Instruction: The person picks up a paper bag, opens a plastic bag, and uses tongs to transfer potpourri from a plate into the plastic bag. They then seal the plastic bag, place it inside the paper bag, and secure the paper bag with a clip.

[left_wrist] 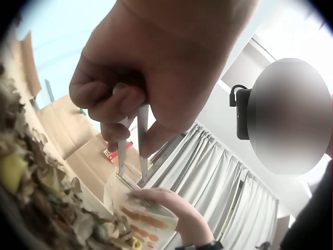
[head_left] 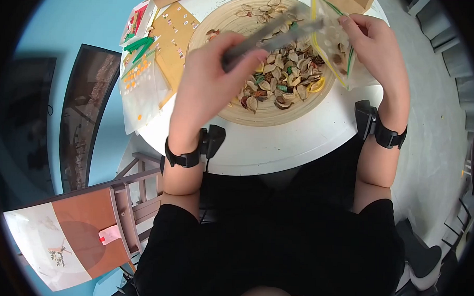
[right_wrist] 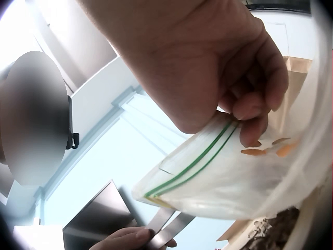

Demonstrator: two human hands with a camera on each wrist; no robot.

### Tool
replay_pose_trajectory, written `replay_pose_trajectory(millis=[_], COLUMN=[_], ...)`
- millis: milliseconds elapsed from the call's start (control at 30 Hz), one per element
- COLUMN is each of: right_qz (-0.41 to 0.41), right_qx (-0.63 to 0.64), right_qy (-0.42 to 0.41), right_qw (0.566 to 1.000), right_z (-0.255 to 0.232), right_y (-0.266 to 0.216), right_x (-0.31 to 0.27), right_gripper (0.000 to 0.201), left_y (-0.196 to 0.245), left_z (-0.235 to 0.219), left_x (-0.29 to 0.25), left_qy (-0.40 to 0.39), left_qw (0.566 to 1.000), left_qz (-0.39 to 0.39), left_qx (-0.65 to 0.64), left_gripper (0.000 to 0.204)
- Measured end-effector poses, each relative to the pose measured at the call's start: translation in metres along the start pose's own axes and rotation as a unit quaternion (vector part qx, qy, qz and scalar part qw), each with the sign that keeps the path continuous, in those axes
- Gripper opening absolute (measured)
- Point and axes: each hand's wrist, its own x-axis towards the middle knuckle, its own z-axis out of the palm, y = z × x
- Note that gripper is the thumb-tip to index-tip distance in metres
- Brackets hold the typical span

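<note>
- Head view first: the left hand (head_left: 210,79) has the tongs (head_left: 296,35), fingers curled snugly round the handle end. The two arms stand apart near the tips, and I can't make out anything between them (they're pretty blurry from up top).
- Right hand (head_left: 378,51) has thumb and fingers pinched on the edge of the bag (head_left: 332,47), right by its green zip (right_wrist: 190,167). So both hands are busy.
- Where stuff is: the bag hangs at the right side of the round tray (head_left: 264,118), partly over the rim. The tongs cross above the petals (head_left: 286,76).
- Relation I'd watch: tongs tips vs. bag mouth. The tongs' long axis runs from the left hand up and to the right, pointing at the bag, whose zip edge slants alongside the right hand. Right hand is nearer the bag, obviously; the left only gets there by the tongs' length.
- Left wrist view puts the tips right at the bag's rim. Inside, or just in front? Can't tell (right wrist view has the bag covering them).
</note>
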Motion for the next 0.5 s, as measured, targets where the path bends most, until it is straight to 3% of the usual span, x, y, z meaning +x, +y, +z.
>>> replay_pose_trajectory(millis=[67, 167, 300, 400, 500], right_qz=[0.041, -0.008, -0.013, -0.018, -0.008], right_qx=[0.009, 0.012, 0.012, 0.021, 0.021], right_qy=[-0.03, 0.007, -0.003, -0.003, -0.001], right_qw=[0.999, 1.0, 1.0, 1.0, 1.0], right_z=[-0.007, -0.003, -0.003, -0.002, -0.001], right_y=[-0.004, 0.008, 0.014, 0.016, 0.014], right_x=[0.0, 0.001, 0.003, 0.004, 0.003], right_gripper=[0.041, 0.041, 0.04, 0.04, 0.04], left_y=[-0.018, -0.034, -0.046, -0.056, -0.056], left_z=[-0.012, -0.036, -0.068, -0.079, -0.08], left_x=[0.006, 0.011, 0.011, 0.007, 0.0], left_qy=[0.037, 0.068, 0.065, 0.046, 0.014], left_qw=[0.999, 0.991, 0.959, 0.954, 0.963], left_qz=[0.0, -0.06, -0.165, -0.215, -0.196], left_qx=[0.016, 0.094, 0.22, 0.204, 0.186], left_gripper=[0.032, 0.038, 0.044, 0.043, 0.042])
